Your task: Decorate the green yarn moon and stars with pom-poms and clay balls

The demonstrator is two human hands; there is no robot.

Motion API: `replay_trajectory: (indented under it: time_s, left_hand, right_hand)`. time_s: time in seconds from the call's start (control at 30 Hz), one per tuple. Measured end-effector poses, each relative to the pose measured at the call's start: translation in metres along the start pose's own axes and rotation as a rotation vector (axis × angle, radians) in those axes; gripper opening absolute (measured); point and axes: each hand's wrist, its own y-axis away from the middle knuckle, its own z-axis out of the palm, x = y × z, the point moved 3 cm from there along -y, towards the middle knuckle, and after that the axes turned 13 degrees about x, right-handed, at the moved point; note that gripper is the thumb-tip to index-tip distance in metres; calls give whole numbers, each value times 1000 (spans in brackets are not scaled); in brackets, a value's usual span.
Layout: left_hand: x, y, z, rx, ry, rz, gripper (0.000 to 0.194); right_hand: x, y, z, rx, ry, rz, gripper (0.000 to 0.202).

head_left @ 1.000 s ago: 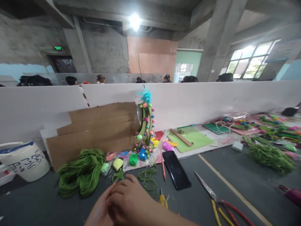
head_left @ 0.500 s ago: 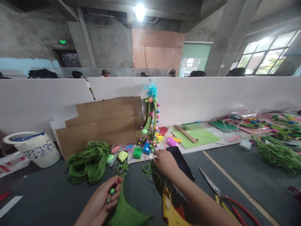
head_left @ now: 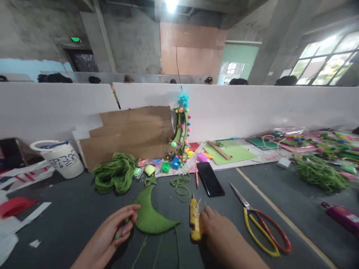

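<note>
A few small coloured pompoms (head_left: 125,221) sit in the curled fingers of my left hand (head_left: 112,228). The fingertips of that hand touch or nearly touch the left edge of a green felt crescent moon (head_left: 150,216), which lies on the table with thin green cords trailing below it. My right hand (head_left: 218,228) is closed at the handle of a yellow glue gun (head_left: 195,220); its fingers are partly hidden. The nozzle of the gun points away from me. Beyond the crescent's upper tip rests a small green star (head_left: 150,180).
Scissors (head_left: 252,215) with red and yellow handles lie right of a black phone (head_left: 211,180). A pencil (head_left: 196,175), loose green cord (head_left: 181,185), a green yarn bundle (head_left: 114,173) and clay packets (head_left: 165,167) sit farther back. Behind stands a decorated pompom hanging (head_left: 181,130) before cardboard (head_left: 131,136).
My right hand has drawn back from beside the phone to the glue gun's handle. My left hand still holds the pompoms, slightly left of the crescent. The camera view has tilted down.
</note>
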Motion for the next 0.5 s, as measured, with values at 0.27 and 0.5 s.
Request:
replay_trajectory:
  time_s: [0.27,0.5]
  left_hand:
    - [-23,19,3,-11,131,-184,15]
    - [-29,21,-14,-73,69,-2,10]
  right_hand:
    - [4,6,20,96,-138,-4,23]
    - [-11,0,-17,89,-1030,116,38]
